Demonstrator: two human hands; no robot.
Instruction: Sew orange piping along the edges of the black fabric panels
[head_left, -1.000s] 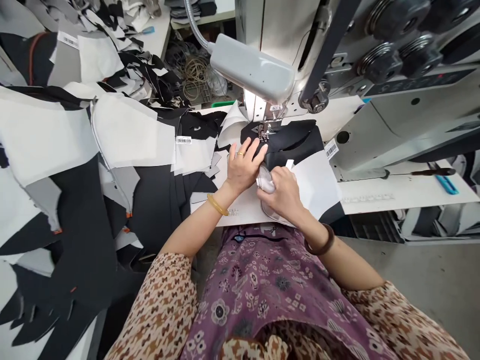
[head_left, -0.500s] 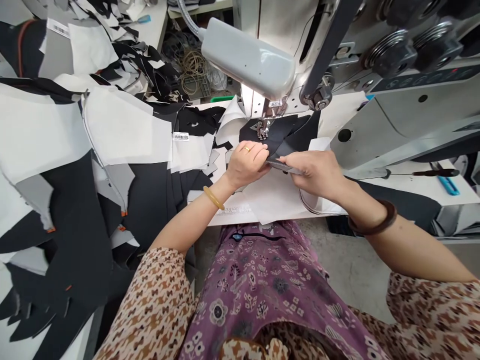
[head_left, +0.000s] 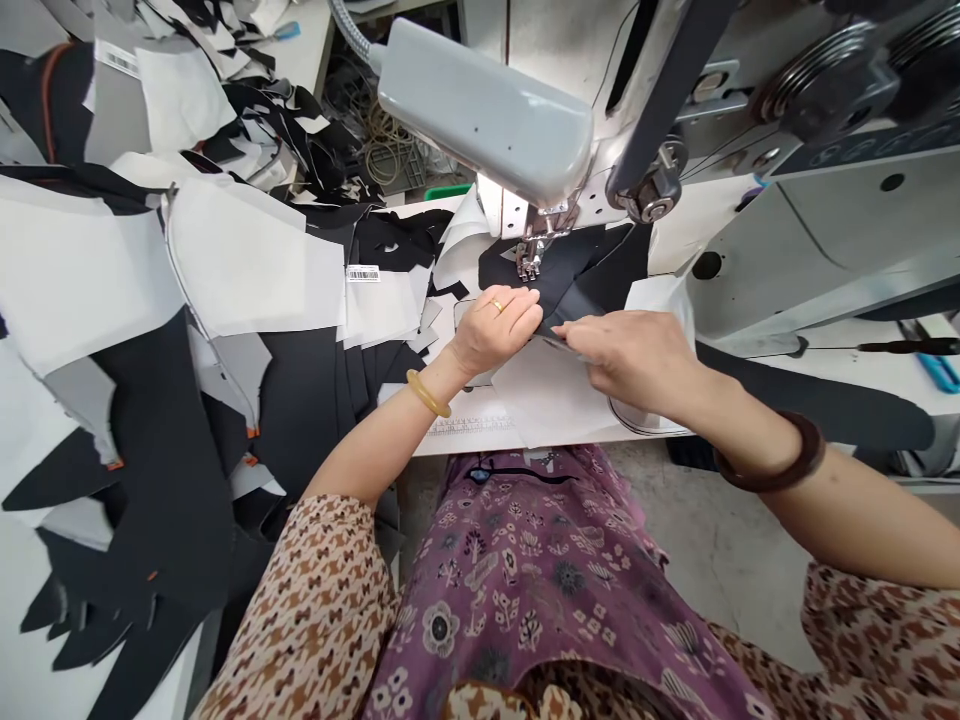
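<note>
I sit at an industrial sewing machine [head_left: 757,180]. A black fabric piece [head_left: 581,270] lies under its presser foot [head_left: 529,258]. My left hand [head_left: 491,330], with a ring and a yellow bangle, has its fingers curled onto the near edge of that piece just in front of the foot. My right hand [head_left: 634,360], with a dark bangle at the wrist, pinches the same fabric edge from the right, fingertips almost touching the left hand. A white fabric piece [head_left: 551,400] lies beneath both hands on the machine table [head_left: 847,375].
A grey lamp head [head_left: 487,110] hangs over the needle area. Heaps of black and white cut pieces [head_left: 187,300] with barcode labels cover the bench to the left. A blue tool [head_left: 937,370] and a dark-handled tool [head_left: 904,347] lie on the table at right.
My right hand left the crumpled white piece and swung out right, then pinched the black fabric's edge beside the left hand. The left hand's fingers curled in. The view dipped closer.
</note>
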